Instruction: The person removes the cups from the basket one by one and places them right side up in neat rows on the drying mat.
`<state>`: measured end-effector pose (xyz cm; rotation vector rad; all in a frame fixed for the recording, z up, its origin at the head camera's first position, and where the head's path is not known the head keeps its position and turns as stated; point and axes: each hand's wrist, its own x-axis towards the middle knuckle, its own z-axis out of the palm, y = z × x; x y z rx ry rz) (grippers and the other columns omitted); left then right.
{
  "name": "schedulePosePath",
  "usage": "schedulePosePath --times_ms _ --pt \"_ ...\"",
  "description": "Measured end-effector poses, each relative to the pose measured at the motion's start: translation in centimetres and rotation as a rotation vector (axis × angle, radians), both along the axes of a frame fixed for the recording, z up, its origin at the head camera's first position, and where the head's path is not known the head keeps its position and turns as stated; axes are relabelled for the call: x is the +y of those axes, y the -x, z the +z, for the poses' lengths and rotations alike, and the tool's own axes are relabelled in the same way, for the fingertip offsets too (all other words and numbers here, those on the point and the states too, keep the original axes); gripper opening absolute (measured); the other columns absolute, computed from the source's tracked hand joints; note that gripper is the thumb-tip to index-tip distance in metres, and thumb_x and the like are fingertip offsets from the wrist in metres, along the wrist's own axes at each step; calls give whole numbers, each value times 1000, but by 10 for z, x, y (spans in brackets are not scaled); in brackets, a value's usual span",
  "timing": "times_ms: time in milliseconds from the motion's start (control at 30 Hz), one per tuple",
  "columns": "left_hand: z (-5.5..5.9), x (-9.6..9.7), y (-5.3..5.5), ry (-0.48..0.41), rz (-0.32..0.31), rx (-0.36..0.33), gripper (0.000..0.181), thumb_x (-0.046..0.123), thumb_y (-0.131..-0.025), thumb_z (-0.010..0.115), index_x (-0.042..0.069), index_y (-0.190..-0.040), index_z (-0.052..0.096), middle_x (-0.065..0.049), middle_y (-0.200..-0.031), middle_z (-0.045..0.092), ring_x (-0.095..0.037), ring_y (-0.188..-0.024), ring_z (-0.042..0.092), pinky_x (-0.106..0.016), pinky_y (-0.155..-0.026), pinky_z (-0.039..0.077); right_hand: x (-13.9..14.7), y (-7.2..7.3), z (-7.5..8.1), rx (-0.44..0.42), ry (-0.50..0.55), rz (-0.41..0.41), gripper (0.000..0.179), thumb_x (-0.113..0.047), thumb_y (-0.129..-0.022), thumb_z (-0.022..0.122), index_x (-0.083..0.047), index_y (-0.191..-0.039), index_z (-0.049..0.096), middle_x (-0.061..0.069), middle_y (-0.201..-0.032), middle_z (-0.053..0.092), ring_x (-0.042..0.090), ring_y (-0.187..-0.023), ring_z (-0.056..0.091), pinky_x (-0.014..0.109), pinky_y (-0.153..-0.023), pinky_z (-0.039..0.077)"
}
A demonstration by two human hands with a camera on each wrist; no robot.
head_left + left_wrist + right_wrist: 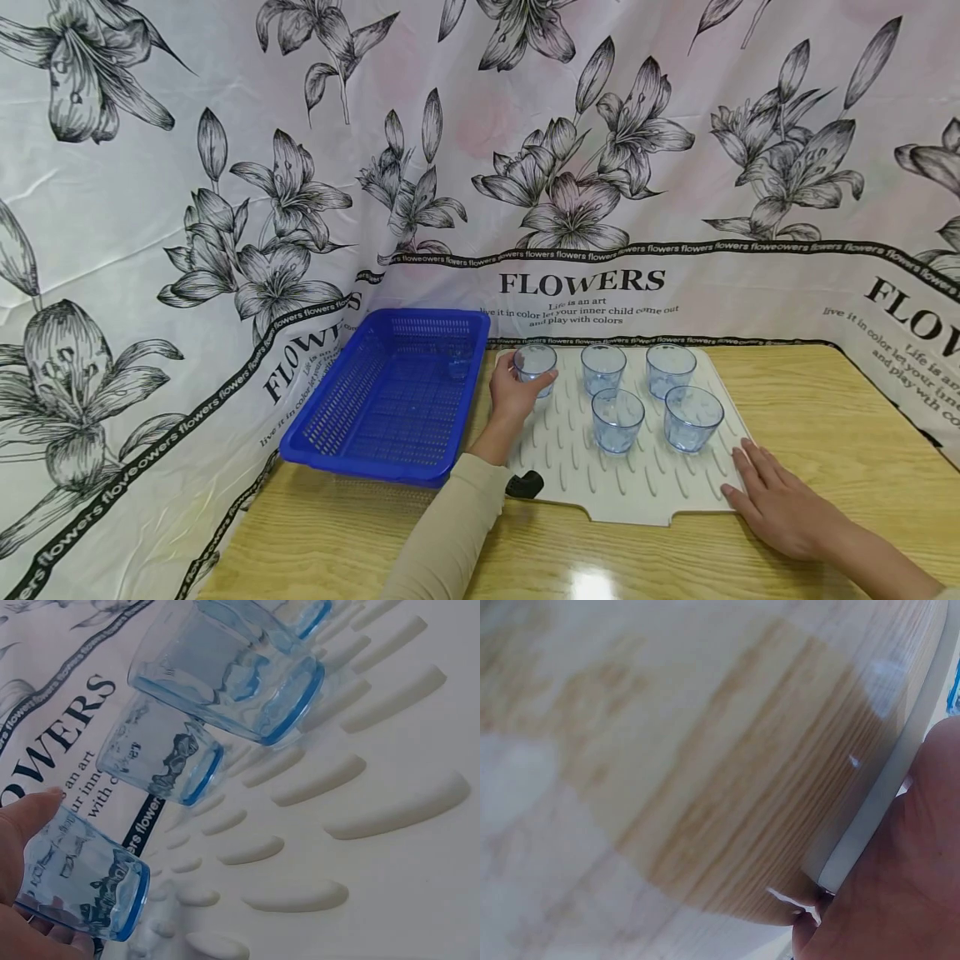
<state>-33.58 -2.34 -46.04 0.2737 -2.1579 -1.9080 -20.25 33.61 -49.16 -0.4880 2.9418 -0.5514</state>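
My left hand (513, 389) grips a clear bluish drinking glass (536, 360) at the back left corner of a white ridged draining board (555, 467). In the left wrist view, thumb and fingers wrap this glass (86, 877), and its blue-tinted base is tipped toward the lower right. Several matching glasses stand on the board: one glass (603, 367) at the back middle, another glass (670, 371) to its right, and two nearer ones, a left glass (617, 425) and a right glass (692, 423). My right hand (787, 508) rests with extended fingers at the board's right edge (877, 802).
A blue plastic basket (300, 446) with slotted walls stands left of the board. A black object (525, 485) sits beside the left sleeve (457, 517). All stands on a wood-grain table (337, 542), with flower-printed cloth (420, 192) hanging behind and at the sides.
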Motion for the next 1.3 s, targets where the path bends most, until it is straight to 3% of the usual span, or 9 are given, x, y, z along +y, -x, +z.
schedulePosePath --times_ms 300,600,900,1300 --pt "-1 0 -2 18 -29 -14 75 24 -77 92 7 -140 55 -17 -142 57 -35 -134 55 -45 -100 53 0 1 -1 -8 1 -6 74 -39 -111 42 24 -148 26 45 -158 13 62 -145 11 67 -120 0" --pt "-3 -1 0 47 -11 -20 71 24 -76 92 9 -136 57 -17 -138 59 -34 -129 57 -44 -99 53 1 2 1 1 -15 -5 74 -39 -111 42 23 -149 26 45 -157 15 63 -144 14 74 -113 16" --pt "-6 2 -1 76 -35 -47 76 29 -77 92 10 -141 54 -16 -141 57 -34 -131 55 -46 -100 53 1 0 -2 -7 9 -2 74 -38 -111 42 24 -148 26 45 -158 14 62 -145 11 67 -119 -1" --pt "-8 6 1 63 -53 -37 79 27 -77 92 6 -143 52 -16 -140 57 -35 -130 55 -46 -101 52 1 1 0 -6 -3 -3 74 -39 -111 42 23 -149 26 44 -158 14 63 -144 13 73 -115 11"
